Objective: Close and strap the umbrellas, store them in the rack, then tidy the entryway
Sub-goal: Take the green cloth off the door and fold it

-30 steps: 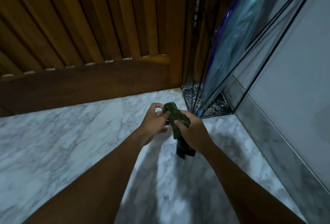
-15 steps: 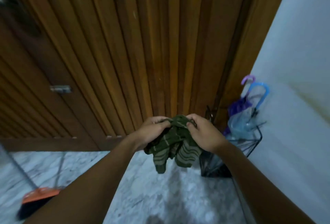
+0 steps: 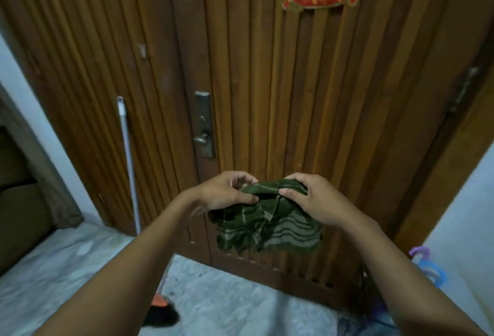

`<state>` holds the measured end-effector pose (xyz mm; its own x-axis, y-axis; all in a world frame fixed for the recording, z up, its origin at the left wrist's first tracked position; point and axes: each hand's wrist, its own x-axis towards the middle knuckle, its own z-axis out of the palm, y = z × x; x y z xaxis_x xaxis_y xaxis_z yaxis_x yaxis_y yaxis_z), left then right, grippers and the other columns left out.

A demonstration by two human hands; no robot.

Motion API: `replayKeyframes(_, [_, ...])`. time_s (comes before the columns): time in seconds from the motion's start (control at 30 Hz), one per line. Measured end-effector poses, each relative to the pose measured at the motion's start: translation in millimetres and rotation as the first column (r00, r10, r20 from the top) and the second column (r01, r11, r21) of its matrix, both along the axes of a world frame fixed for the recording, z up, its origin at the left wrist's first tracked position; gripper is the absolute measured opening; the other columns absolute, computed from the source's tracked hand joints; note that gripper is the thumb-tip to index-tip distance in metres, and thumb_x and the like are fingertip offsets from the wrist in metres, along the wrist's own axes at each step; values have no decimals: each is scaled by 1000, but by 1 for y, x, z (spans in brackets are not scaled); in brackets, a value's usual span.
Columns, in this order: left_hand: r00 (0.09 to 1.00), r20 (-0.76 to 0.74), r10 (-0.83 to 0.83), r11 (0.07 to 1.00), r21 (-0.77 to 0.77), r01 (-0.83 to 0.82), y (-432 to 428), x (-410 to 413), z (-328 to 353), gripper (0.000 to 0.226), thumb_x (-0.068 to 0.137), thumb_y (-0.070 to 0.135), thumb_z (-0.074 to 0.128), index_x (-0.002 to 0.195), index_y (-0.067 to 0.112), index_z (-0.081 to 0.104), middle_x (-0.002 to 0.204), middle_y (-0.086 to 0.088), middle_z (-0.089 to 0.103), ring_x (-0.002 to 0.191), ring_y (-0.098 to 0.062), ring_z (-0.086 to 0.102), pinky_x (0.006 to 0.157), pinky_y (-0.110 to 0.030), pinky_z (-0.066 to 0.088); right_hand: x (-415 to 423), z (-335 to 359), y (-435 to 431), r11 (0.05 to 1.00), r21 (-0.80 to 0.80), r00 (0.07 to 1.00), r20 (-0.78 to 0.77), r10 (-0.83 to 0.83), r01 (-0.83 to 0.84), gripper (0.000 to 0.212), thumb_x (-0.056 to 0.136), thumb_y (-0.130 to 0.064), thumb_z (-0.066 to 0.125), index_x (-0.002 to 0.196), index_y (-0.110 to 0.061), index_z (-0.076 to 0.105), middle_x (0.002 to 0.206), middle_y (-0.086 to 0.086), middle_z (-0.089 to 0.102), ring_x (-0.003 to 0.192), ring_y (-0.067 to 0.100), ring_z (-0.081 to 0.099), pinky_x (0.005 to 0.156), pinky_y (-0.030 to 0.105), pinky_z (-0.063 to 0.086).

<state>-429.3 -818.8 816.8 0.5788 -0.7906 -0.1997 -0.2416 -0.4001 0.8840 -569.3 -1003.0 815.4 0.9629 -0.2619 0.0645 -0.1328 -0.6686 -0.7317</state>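
The left hand and right hand are pinching the top edge of a green striped cloth near the door, and should be pulling it flat before folding.

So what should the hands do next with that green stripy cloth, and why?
Probably pull apart to spread the green striped cloth flat. The left hand and right hand both pinch its top edge close together, so it hangs bunched and creased in front of the wooden door.
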Motion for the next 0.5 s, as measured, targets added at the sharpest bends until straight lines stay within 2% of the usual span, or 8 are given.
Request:
replayKeyframes(0.13, [1000,4,-20,997,-79,20,52,42,32,33,84,13,73,112,17,56,112,-14,67,99,-33,69,81,-45,59,45,30,40,998,-55,994,106,-1,7,10,97,-34,60,101,-30,67,96,-12,71,88,5,67,79,36,60])
replayKeyframes(0.27, [989,149,-6,989,-145,27,99,94,58,21,88,12,68,106,16,56,114,-17,66,99,-27,68,84,-44,58,97,54,86,994,-112,979,204,20,3,11,98,-28,58,106,-28,66,101,-12,69,94,6,65,82,33,58])
replayKeyframes(0.4, [941,336,42,970,-238,41,138,144,89,15,89,11,66,102,14,59,107,-10,68,98,-22,67,86,-43,58,153,79,123,989,-148,956,288,62,-19,12,98,-26,59,105,-35,62,101,-15,67,91,5,65,80,38,58])
replayKeyframes(0.5, [938,340,59,944,-326,59,160,178,110,18,89,10,67,104,9,57,107,-16,67,95,-27,69,81,-43,58,190,101,142,984,-176,932,352,86,-24,16,98,-28,58,100,-43,55,100,-18,63,90,11,64,78,45,58])
